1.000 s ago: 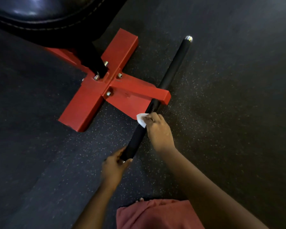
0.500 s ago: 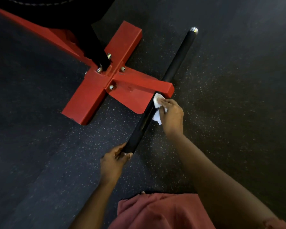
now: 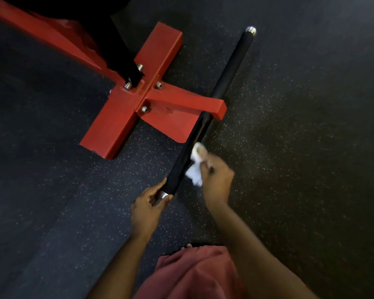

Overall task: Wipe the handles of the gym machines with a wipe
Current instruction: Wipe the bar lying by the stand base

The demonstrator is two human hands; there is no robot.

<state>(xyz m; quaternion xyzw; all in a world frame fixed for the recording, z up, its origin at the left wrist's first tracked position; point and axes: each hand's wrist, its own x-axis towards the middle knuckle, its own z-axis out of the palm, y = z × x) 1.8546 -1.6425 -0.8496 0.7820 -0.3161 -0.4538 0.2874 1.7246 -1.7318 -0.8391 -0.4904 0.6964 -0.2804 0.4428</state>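
Observation:
A long black handle bar [image 3: 227, 76] with silver end caps runs diagonally low over the floor, passing through the end of a red machine foot [image 3: 219, 108]. My left hand [image 3: 148, 205] grips the bar's near end around its silver cap. My right hand [image 3: 217, 180] holds a crumpled white wipe [image 3: 195, 164] against the right side of the bar's near half, a little above the left hand. The right hand is motion-blurred.
The red cross-shaped base [image 3: 130, 113] with bolts sits on black speckled rubber floor [image 3: 300, 147]. A black upright post [image 3: 119, 52] rises from its centre. My red-clothed knee [image 3: 194, 275] is at the bottom edge.
My right hand with the wipe slid up the bar to the red foot, then back down toward my left hand. The left hand kept its hold on the bar end.

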